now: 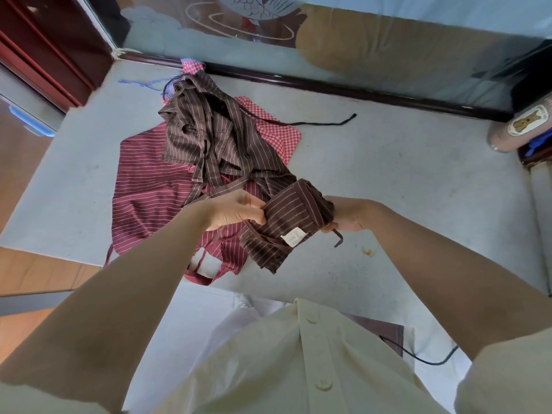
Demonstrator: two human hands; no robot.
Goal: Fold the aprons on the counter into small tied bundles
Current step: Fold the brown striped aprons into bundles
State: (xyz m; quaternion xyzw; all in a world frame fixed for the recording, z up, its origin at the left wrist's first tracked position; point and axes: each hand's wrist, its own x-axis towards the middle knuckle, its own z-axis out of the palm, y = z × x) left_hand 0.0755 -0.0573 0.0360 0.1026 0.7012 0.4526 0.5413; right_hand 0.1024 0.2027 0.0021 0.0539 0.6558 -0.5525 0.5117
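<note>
Brown pinstriped apron bundle (294,218), white tag showing, gripped by left hand (236,212) and right hand (346,216).

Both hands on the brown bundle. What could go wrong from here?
The brown striped bundle is held only at its ends by the left hand and right hand; lower layers sag and may unroll. The strap end dangles loose and could slip the grip. A stain on the counter lies nearby; setting down there might soil it.
</note>
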